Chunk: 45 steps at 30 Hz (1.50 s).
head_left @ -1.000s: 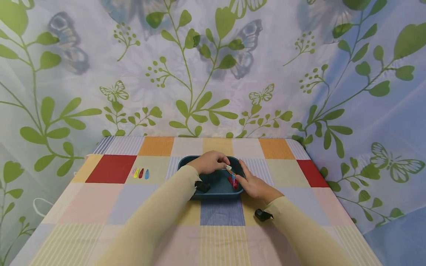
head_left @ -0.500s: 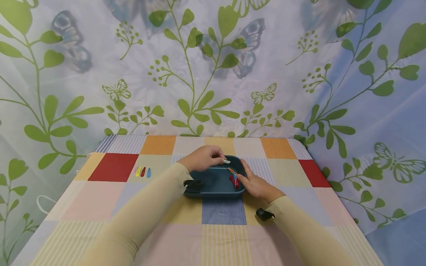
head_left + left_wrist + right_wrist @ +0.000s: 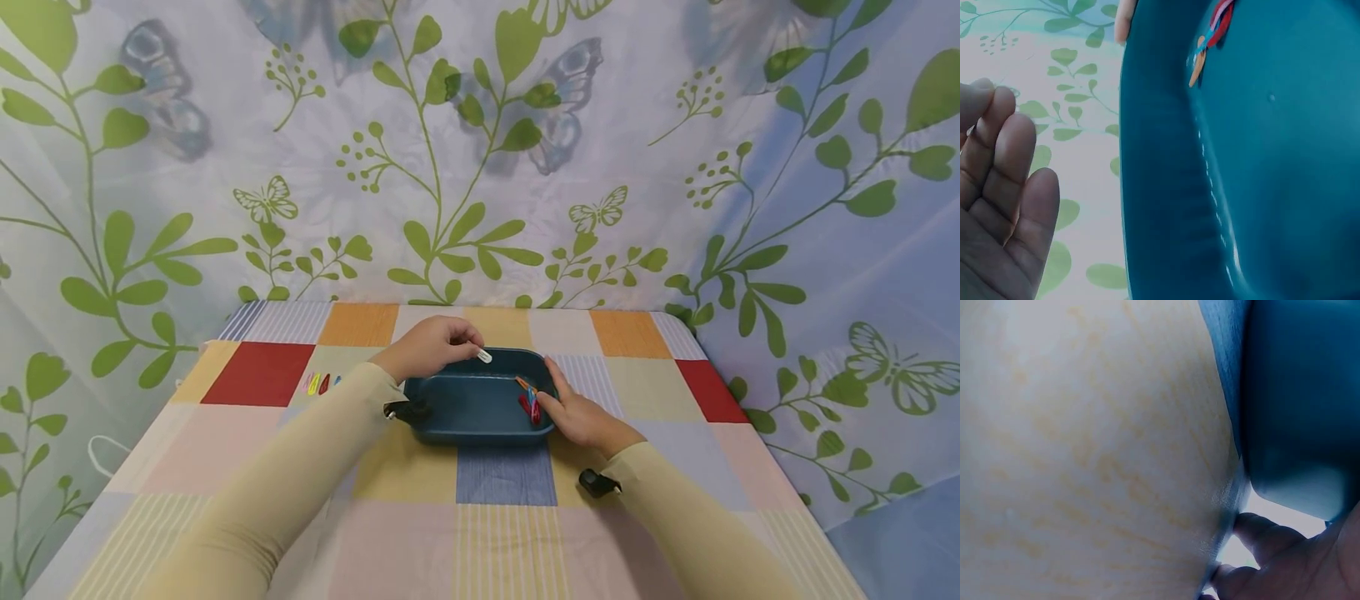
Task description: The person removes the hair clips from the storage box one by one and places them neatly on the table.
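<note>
Now the white clip point(image 3: 484, 356) is held over the tray point(image 3: 465, 417) at 12 o'clock, pinched narrowly by the left hand point(image 3: 433, 346). Compared with a second ago, it has been carried away from the pile point(image 3: 535, 408) toward 10 o'clock, so by judgement one clip is singled out from the rest. Inside the tray, near 3 o'clock, the pile is left lying, an orange clip point(image 3: 522, 383) being seen at its upper end with red and blue beneath; how many are there cannot be told. At 3 o'clock the rim is gripped by the right hand point(image 3: 588, 419), thumb over the edge. Out on the patchwork cloth point(image 3: 506, 479), at 9 o'clock, a row is formed by a pink clip point(image 3: 306, 383), a yellow clip point(image 3: 313, 384), a red clip point(image 3: 324, 383) and a blue clip point(image 3: 338, 380), the last partly hidden by the left sleeve point(image 3: 315, 467)
</note>
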Tool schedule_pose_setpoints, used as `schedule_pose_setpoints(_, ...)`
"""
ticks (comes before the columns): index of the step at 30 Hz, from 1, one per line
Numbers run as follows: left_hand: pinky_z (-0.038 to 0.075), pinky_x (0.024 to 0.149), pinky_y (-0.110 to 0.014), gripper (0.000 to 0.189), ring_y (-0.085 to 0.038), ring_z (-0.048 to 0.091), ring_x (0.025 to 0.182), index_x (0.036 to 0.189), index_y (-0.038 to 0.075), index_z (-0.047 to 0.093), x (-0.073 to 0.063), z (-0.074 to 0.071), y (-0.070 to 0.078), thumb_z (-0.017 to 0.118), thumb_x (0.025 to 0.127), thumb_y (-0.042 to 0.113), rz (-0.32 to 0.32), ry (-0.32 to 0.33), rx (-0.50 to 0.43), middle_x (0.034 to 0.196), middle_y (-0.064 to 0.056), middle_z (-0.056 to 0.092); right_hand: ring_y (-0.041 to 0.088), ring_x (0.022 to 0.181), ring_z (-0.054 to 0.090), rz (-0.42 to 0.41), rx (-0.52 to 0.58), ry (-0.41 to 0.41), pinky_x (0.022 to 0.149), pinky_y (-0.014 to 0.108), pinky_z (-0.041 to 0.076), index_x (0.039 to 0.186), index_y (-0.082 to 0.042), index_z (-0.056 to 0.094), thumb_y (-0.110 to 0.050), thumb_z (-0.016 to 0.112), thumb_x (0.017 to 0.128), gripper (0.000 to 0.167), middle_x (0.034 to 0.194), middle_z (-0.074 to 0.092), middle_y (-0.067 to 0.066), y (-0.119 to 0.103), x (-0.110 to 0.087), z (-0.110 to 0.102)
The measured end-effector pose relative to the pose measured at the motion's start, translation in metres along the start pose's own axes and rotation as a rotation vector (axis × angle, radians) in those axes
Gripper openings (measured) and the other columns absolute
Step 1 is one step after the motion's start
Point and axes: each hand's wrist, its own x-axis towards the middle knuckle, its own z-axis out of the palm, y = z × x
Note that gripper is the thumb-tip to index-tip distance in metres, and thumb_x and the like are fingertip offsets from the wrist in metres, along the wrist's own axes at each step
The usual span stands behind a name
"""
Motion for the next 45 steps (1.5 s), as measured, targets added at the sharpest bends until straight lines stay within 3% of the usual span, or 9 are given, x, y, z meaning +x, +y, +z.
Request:
schedule_pose_setpoints(4,0.054,0.093,-0.038,0.017,-0.015,0.066,0.096,0.114,0.016,0.077,-0.007,-0.008,-0.006,0.068,0.104,0.026,-0.005,0.027,0.041,0.105,0.003,0.077,0.051,0.131,0.06,-0.005,0.0,-0.004,0.115,0.066,0.039,0.169,-0.027,-0.012,-0.049,0.03,0.114,0.073,0.166,0.033,0.031,0.001,0.001,0.001)
schedule_pose_setpoints(9,0.055,0.092,-0.038,0.02,-0.016,0.067,0.098,0.118,0.011,0.077,-0.021,-0.022,-0.015,0.066,0.105,0.023,-0.008,0.03,0.022,0.108,0.0,0.077,0.046,0.12,0.068,-0.008,-0.008,-0.008,0.11,0.065,0.043,0.169,-0.028,-0.013,-0.049,0.03,0.114,0.073,0.164,0.036,0.032,0.001,0.001,0.001)
schedule_pose_setpoints(18,0.055,0.093,-0.038,0.019,-0.019,0.067,0.097,0.122,0.007,0.07,-0.051,-0.049,-0.041,0.06,0.108,0.017,-0.074,0.032,-0.031,0.106,-0.01,0.073,0.054,0.135,0.055,-0.002,0.017,-0.021,0.115,0.067,0.038,0.169,-0.028,-0.015,-0.051,0.031,0.113,0.075,0.165,0.034,0.032,0.0,0.002,0.001)
schedule_pose_setpoints(23,0.051,0.079,-0.03,0.019,-0.02,0.066,0.089,0.116,0.002,0.056,-0.068,-0.058,-0.059,0.066,0.104,0.012,-0.158,0.08,-0.13,0.097,-0.019,0.071,0.054,0.136,0.054,-0.002,0.015,-0.027,0.115,0.067,0.038,0.168,-0.029,-0.016,-0.051,0.03,0.113,0.075,0.164,0.034,0.033,-0.001,0.003,0.0)
schedule_pose_setpoints(28,0.046,0.067,-0.028,0.017,-0.022,0.062,0.086,0.106,0.006,0.059,-0.084,-0.064,-0.074,0.071,0.102,0.018,-0.235,0.139,-0.089,0.094,-0.015,0.07,0.054,0.135,0.056,-0.003,0.012,-0.027,0.114,0.068,0.039,0.168,-0.029,-0.016,-0.052,0.028,0.113,0.074,0.164,0.034,0.033,0.0,0.003,-0.001)
schedule_pose_setpoints(32,0.05,0.071,-0.029,0.017,-0.023,0.063,0.09,0.109,0.008,0.062,-0.095,-0.066,-0.083,0.071,0.102,0.021,-0.252,0.16,-0.073,0.098,-0.011,0.071,0.055,0.136,0.055,-0.002,0.013,-0.032,0.114,0.068,0.038,0.168,-0.029,-0.016,-0.052,0.027,0.113,0.074,0.165,0.033,0.033,0.001,0.004,-0.001)
schedule_pose_setpoints(37,0.056,0.073,-0.032,0.012,-0.029,0.068,0.095,0.109,0.005,0.062,-0.103,-0.065,-0.092,0.068,0.103,0.013,-0.245,0.148,-0.124,0.1,-0.014,0.071,0.054,0.137,0.054,0.005,0.02,-0.032,0.115,0.068,0.038,0.168,-0.029,-0.016,-0.052,0.029,0.113,0.074,0.165,0.033,0.032,0.002,0.005,-0.001)
schedule_pose_setpoints(41,0.058,0.084,-0.031,0.017,-0.034,0.073,0.101,0.115,0.002,0.06,-0.107,-0.065,-0.098,0.066,0.104,0.013,-0.282,0.124,-0.149,0.103,-0.014,0.073,0.054,0.14,0.051,0.01,0.025,-0.035,0.117,0.068,0.036,0.168,-0.031,-0.017,-0.051,0.03,0.113,0.075,0.166,0.032,0.032,0.002,0.005,0.0)
schedule_pose_setpoints(45,0.059,0.093,-0.038,0.023,-0.036,0.075,0.106,0.114,0.002,0.057,-0.109,-0.063,-0.101,0.07,0.102,0.016,-0.32,0.123,-0.165,0.102,-0.013,0.074,0.054,0.141,0.05,0.011,0.025,-0.037,0.117,0.068,0.036,0.168,-0.031,-0.017,-0.051,0.029,0.113,0.074,0.167,0.03,0.031,0.002,0.005,0.0)
